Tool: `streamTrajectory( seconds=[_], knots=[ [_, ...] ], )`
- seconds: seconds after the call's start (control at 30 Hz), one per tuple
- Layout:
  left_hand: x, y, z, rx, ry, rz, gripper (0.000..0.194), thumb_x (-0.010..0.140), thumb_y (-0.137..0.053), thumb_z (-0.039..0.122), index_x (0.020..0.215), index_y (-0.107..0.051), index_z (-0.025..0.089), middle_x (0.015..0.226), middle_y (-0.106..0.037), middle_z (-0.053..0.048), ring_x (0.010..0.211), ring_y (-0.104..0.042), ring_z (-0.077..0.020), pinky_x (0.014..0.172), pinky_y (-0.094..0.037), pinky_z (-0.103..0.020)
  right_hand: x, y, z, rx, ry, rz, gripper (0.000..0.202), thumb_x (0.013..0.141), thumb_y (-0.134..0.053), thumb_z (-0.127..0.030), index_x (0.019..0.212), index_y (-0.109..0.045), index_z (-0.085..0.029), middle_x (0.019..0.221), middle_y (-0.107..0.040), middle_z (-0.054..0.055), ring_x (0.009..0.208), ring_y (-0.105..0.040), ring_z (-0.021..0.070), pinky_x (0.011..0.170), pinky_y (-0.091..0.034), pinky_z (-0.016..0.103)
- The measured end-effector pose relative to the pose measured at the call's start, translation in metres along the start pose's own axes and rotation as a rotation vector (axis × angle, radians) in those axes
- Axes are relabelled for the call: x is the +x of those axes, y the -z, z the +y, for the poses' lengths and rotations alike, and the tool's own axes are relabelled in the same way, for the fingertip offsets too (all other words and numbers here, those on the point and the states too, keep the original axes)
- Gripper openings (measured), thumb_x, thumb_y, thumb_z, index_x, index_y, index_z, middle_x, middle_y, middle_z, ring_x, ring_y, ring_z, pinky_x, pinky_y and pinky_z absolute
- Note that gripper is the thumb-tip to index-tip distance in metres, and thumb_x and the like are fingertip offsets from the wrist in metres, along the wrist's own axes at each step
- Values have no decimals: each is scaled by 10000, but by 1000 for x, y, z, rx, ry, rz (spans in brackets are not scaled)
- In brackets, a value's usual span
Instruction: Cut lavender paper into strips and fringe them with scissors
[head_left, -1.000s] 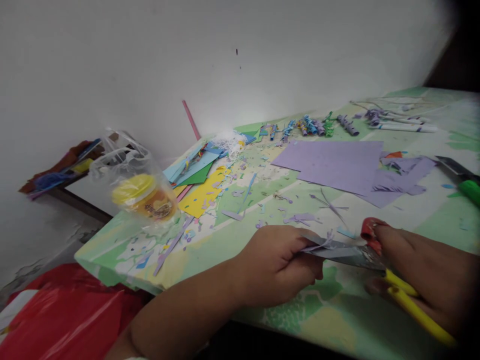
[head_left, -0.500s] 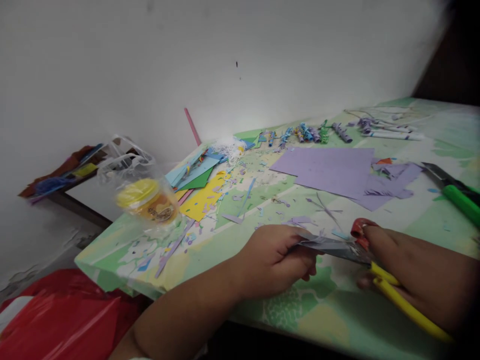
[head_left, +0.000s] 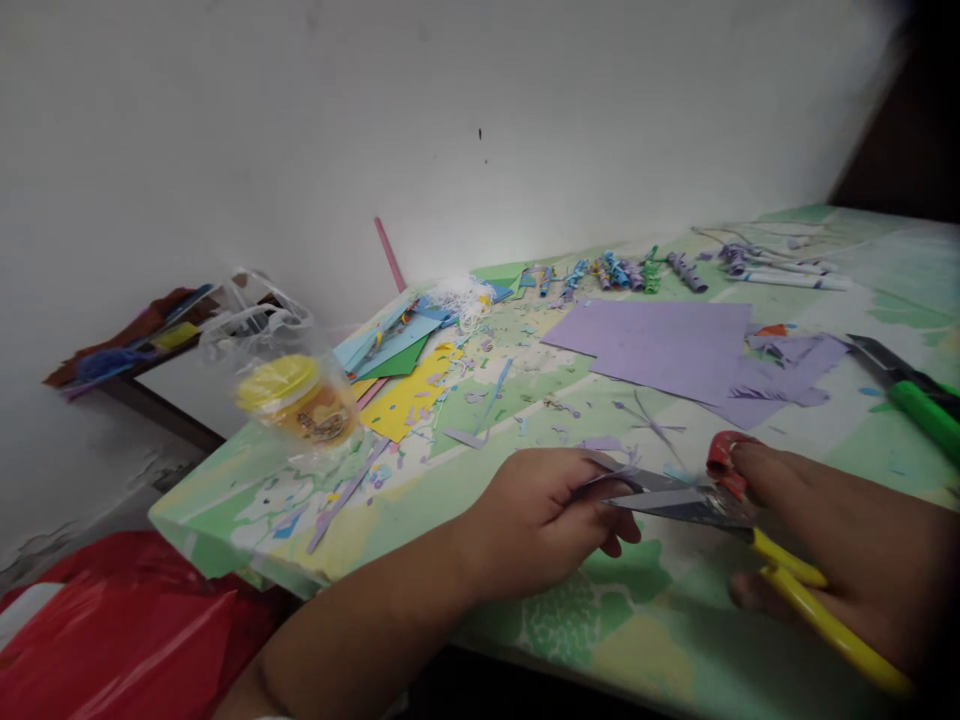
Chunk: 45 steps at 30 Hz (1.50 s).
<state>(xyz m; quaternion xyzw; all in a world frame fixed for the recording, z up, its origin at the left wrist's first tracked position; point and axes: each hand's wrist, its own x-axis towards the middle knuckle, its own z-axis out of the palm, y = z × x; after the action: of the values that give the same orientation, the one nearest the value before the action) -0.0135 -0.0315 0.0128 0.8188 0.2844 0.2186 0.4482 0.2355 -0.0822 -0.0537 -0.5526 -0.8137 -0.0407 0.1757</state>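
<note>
My left hand (head_left: 551, 520) is closed in a pinch around a small fringed strip of purple paper (head_left: 626, 465), most of it hidden by the fingers. My right hand (head_left: 817, 530) grips a pair of scissors (head_left: 686, 500) with one red and one yellow handle. The blades point left, slightly apart, with their tips against the paper at my left fingertips. Just beyond the hands lie thin purple paper strips (head_left: 652, 420) and larger purple sheets (head_left: 660, 340).
A bagged cup with a yellow lid (head_left: 296, 395) stands at the table's left edge, near coloured paper sheets (head_left: 409, 395). Curled paper rolls (head_left: 615, 268) line the wall side. A green-handled cutting tool (head_left: 919, 405) lies at right. Scraps litter the patterned tablecloth (head_left: 510, 415).
The scissor blades have parted a little, and my right hand has shifted slightly right and down. My left hand stays nearly in place, still pinching the paper.
</note>
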Motion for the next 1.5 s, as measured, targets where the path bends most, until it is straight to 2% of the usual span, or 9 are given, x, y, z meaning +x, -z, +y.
streamTrajectory(
  seconds=[0.1,0.23,0.47,0.7,0.83,1.1,1.2,1.33,1.5],
  knots=[
    [-2,1,2,20,-25,-12,219,782,-447,175,682,-637,134,644,-640,-19,617,-601,-97,638,-460,-196,-2,-1,0,-27,34,0,466,765,-485,-478,1179,-471,-266,1091,-670,131,1019,-638,368,777,-566,467],
    [-3,3,3,123,-81,-5,214,783,-452,185,696,-645,152,663,-652,-13,629,-591,-98,639,-446,-196,-7,-9,2,-14,80,-31,544,782,-470,-437,1289,-355,-274,1134,-651,137,1056,-622,361,820,-551,475],
    [-3,3,2,156,-126,-10,236,827,-450,249,695,-630,171,620,-634,-1,598,-579,-96,622,-444,-192,-13,-12,2,4,84,-37,604,796,-460,-446,1335,-226,-302,1131,-634,142,1065,-614,368,814,-549,498],
    [-3,2,4,187,-137,-1,227,813,-435,211,667,-602,164,628,-623,-5,609,-577,-98,625,-429,-191,-12,-9,-2,6,73,-60,538,795,-465,-438,1283,-293,-290,1126,-631,154,1081,-599,387,830,-538,518],
    [-3,3,3,227,-139,-36,225,818,-424,230,693,-604,176,627,-630,-16,609,-581,-114,613,-436,-201,-13,-10,-3,9,75,-49,529,811,-432,-428,1297,-271,-294,1111,-641,150,1070,-609,379,822,-542,518],
    [-2,2,3,213,-216,-13,207,813,-414,168,689,-580,159,624,-609,-2,596,-573,-91,603,-422,-177,-10,-9,-8,-30,108,1,505,787,-429,-405,1257,-316,-258,1105,-639,170,1036,-626,385,784,-555,508],
    [-2,2,2,227,-263,-15,201,804,-420,166,670,-570,158,609,-600,4,587,-565,-86,595,-415,-171,-10,-10,-8,-81,146,46,503,787,-417,-398,1255,-310,-250,1077,-649,164,980,-653,376,726,-579,490],
    [-2,2,2,253,-250,-2,211,811,-409,174,680,-574,164,609,-607,3,584,-569,-90,583,-414,-171,-11,-14,-5,-106,163,74,514,802,-390,-400,1274,-286,-226,1071,-651,169,963,-664,360,711,-588,475],
    [-2,1,3,233,-253,-1,211,806,-406,159,671,-568,165,598,-598,8,555,-554,-84,580,-414,-167,-8,-14,-7,-93,199,98,403,837,-353,-376,1211,-313,-233,1035,-653,171,960,-667,350,715,-589,466]
  ],
)
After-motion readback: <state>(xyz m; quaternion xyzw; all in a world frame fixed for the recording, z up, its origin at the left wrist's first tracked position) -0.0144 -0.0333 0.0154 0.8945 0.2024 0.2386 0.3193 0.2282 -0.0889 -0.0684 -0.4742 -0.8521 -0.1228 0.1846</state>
